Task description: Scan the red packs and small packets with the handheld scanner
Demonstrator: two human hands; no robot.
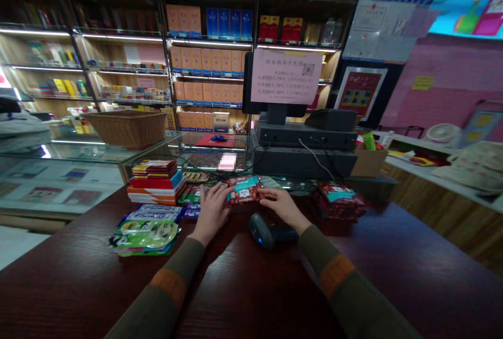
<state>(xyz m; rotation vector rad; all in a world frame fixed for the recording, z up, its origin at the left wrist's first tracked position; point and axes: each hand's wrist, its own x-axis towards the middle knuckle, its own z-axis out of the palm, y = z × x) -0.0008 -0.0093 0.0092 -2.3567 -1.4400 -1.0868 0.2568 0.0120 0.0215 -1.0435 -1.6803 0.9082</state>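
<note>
A dark red snack packet (244, 190) with a teal label is held between my two hands above the counter. My left hand (213, 209) has its fingers closed at the packet's left edge. At the right edge, my right hand (283, 208) pinches the packet's corner between thumb and fingers. Just below the packet, a black barcode scanner (264, 231) with a small blue light lies on the wood. To the right stands a pile of similar dark red packets (340, 201). Green panda-print packs (147, 235) and purple packs (192, 211) lie left of my left hand.
Stacked orange, white and red boxes (155, 184) stand at the counter's left. Behind are a register (306, 145) with trailing cables and a monitor bearing a pink paper sign (285, 76). A wicker basket (128, 127) rests on the glass case; a cardboard box (367, 162) sits at right.
</note>
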